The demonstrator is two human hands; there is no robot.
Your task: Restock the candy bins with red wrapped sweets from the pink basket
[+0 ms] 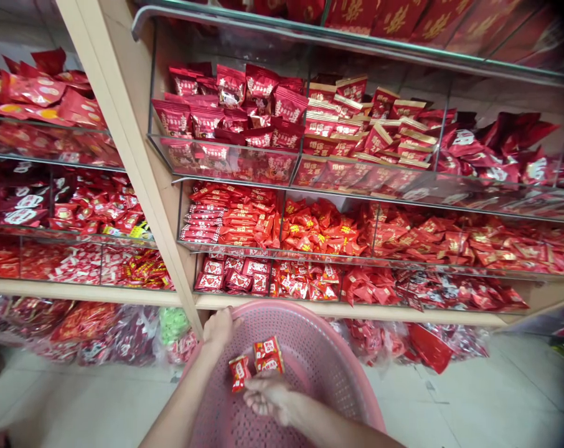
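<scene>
A pink plastic basket point(352, 354) with perforated walls stands in front of me, below the shelves. My left hand point(219, 330) is closed over its far left rim. Inside the basket opening, my right hand point(270, 395) has its fingers curled and pinched. At its fingertips is a small red candy packet point(239, 373) with white print. A second, larger red and yellow packet point(269, 354) shows just beyond the knuckles, partly covered by the hand. Whether that one is held too or lies in the basket I cannot tell.
Glass-fronted shelves point(230, 158) hold many red candy packets in divided compartments. A wooden upright point(123, 137) splits the left and right shelving. Plastic bags of sweets point(132, 333) sit on the tiled floor point(417, 398) under the lowest board point(380, 311).
</scene>
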